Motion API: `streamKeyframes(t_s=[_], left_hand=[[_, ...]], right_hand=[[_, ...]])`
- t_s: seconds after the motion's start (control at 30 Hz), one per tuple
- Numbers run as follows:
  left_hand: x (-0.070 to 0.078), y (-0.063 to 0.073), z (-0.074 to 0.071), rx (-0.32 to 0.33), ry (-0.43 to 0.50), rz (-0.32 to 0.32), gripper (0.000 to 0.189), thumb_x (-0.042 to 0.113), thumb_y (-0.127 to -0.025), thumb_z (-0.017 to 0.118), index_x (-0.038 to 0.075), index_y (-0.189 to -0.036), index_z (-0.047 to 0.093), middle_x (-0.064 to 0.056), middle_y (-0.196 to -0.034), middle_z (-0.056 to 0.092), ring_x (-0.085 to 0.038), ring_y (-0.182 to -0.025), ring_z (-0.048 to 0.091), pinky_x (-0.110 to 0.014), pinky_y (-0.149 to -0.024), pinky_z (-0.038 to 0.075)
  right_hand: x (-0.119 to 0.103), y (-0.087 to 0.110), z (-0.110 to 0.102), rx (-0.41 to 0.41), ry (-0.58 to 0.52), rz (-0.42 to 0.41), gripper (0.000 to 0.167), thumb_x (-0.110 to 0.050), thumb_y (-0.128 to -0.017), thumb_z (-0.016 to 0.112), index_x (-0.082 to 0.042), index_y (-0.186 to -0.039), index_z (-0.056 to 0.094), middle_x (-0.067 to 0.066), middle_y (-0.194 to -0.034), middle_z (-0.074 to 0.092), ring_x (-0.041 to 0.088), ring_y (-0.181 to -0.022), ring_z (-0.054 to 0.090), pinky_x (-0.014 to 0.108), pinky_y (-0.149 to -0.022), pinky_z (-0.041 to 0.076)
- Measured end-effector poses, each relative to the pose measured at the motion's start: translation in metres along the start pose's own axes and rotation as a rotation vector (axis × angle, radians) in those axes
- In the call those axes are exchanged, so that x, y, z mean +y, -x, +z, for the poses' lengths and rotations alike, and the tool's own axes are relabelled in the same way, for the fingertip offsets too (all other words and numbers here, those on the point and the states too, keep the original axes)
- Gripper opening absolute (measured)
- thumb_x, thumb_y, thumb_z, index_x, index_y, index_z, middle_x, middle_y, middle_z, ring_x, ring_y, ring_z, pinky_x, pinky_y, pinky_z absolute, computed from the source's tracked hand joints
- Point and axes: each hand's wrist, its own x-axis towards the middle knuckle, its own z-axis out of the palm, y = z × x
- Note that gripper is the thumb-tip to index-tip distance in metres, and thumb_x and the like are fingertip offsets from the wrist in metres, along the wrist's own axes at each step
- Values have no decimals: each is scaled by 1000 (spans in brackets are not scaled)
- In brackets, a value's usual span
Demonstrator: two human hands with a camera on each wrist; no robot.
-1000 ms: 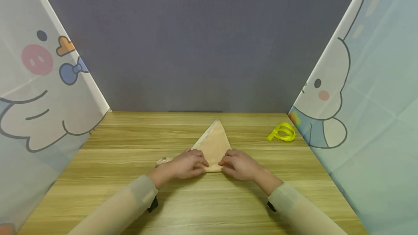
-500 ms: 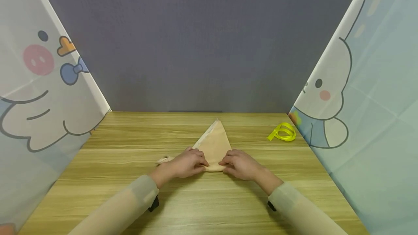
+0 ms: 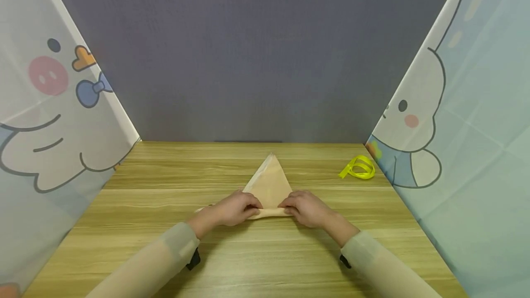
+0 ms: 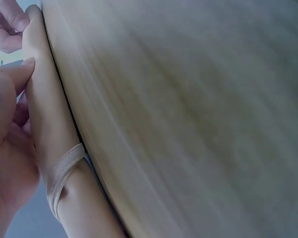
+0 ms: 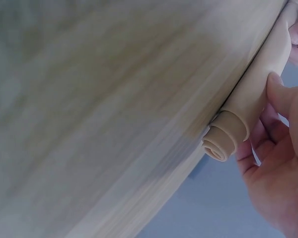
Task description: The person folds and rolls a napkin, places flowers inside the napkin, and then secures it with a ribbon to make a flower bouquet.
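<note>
A beige cloth (image 3: 268, 185) lies at mid-table, its flat part a triangle pointing away from me. Its near edge is wound into a roll (image 3: 270, 213). My left hand (image 3: 235, 207) holds the left part of this roll, thumb on the near side. At the right part, my right hand (image 3: 308, 208) pinches the roll between thumb and fingers. A narrow beige band (image 4: 64, 173) crosses the roll in the left wrist view. The right wrist view shows the roll's spiral end (image 5: 219, 144) beside my right hand. My hands hide parts of the cloth.
A coiled yellow ribbon (image 3: 359, 168) lies at the back right of the wooden table (image 3: 265, 261). A grey panel (image 3: 256, 59) stands behind the table. Printed cartoon sheets (image 3: 476, 151) flank both sides.
The cloth's near edge has been turned over into a more distinct roll. Its far tip has shifted slightly left and nearer. Both hands keep hold with small finger movements; the ribbon stays put.
</note>
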Motion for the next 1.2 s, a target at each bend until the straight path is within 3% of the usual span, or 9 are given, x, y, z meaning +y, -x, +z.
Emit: streamKeyframes(t_s=[0.2, 0.33, 0.43, 0.63, 0.77, 0.9, 1.07, 1.2], left_hand=[[-3, -1, 0, 9, 90, 6, 17, 13, -111, 67, 14, -126, 75, 1, -105, 79, -3, -88, 66, -26, -79, 56], [-5, -3, 1, 32, 34, 50, 19, 12, -111, 66, 21, -126, 71, 4, -100, 77, -3, -84, 64, -26, -78, 55], [-5, -3, 0, 43, -22, 64, 19, 13, -111, 66, 23, -123, 78, 6, -104, 78, -1, -83, 62, -30, -82, 55], [-1, -1, -1, 5, -114, 41, 19, 22, -111, 68, 25, -124, 82, 12, -110, 71, -1, -88, 56, -38, -94, 46], [4, 1, -1, -7, -119, 25, 21, 31, -106, 76, 26, -126, 82, 11, -114, 61, -7, -101, 52, -40, -99, 40], [7, 1, -2, -3, -139, 50, 23, 30, -102, 81, 23, -125, 83, 10, -115, 60, -10, -107, 50, -44, -104, 41], [6, 0, -2, 8, -172, 64, 19, 28, -105, 77, 22, -122, 84, 12, -108, 68, -6, -100, 59, -35, -93, 45], [5, 0, -2, 19, -157, 63, 18, 25, -107, 75, 21, -121, 84, 12, -106, 71, -5, -98, 61, -36, -93, 48]], right_hand=[[-1, -2, 2, 14, -40, 48, 19, -15, -107, 71, -24, -124, 72, -3, -104, 81, 16, -99, 76, 51, -97, 58], [-1, -2, 3, 39, -7, 24, 13, -17, -107, 73, -27, -116, 72, -7, -101, 80, 14, -97, 75, 42, -88, 55], [-1, -2, 2, 41, 23, 10, 10, -19, -107, 72, -27, -112, 77, -9, -103, 79, 14, -99, 74, 38, -85, 53], [-2, 1, -1, 16, 32, 16, 14, -21, -108, 72, -24, -117, 82, -8, -108, 76, 15, -103, 71, 43, -92, 56], [-2, 1, -1, 7, 1, 36, 16, -26, -105, 75, -23, -118, 83, -9, -112, 72, 14, -107, 66, 43, -95, 54], [0, 0, 1, 1, -17, 27, 20, -29, -100, 81, -21, -119, 83, -9, -113, 68, 13, -107, 62, 41, -95, 54], [1, 1, -1, -13, -18, 15, 22, -27, -101, 82, -18, -121, 83, -8, -112, 71, 14, -106, 64, 42, -97, 55], [1, 0, -1, 2, -12, 2, 19, -26, -103, 79, -18, -120, 83, -8, -109, 73, 13, -101, 66, 40, -93, 56]])
